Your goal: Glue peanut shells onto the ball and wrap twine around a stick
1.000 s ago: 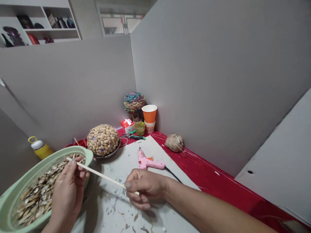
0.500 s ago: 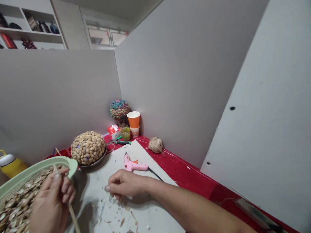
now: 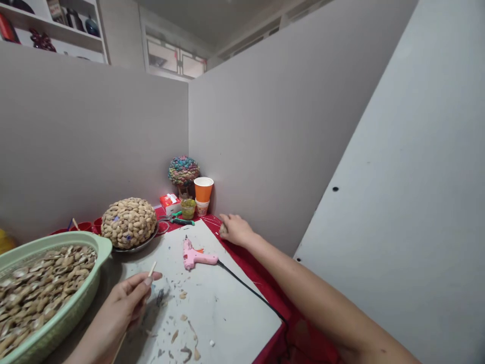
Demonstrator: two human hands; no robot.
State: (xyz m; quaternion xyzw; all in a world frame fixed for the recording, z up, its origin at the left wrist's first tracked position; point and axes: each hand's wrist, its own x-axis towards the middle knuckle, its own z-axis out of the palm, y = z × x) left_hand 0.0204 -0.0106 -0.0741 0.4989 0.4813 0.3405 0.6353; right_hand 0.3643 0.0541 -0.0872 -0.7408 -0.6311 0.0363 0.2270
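My left hand (image 3: 129,299) is closed in a pinch around a thin pale wooden stick (image 3: 152,269); its tip pokes up above my thumb and its lower end shows below the hand. At the red strip by the partition, my right hand (image 3: 238,230) is stretched out with its fingers around a ball of twine (image 3: 223,230), mostly covered by the hand. A pink glue gun (image 3: 197,257) lies on the white board (image 3: 223,303) between my hands, its black cord running toward the lower right.
A green basket (image 3: 102,253) full of nut shells stands at left. Behind it, a shell-covered dome (image 3: 129,222) sits in a metal dish. Green-handled pliers (image 3: 182,221), a colourful ball-topped craft (image 3: 183,171) and an orange cup (image 3: 203,190) stand near the corner. Grey partitions (image 3: 265,151) rise behind.
My right hand has moved from the board's middle out to the ball of twine. My left hand, with the stick, has shifted right from in front of the basket to over the board.
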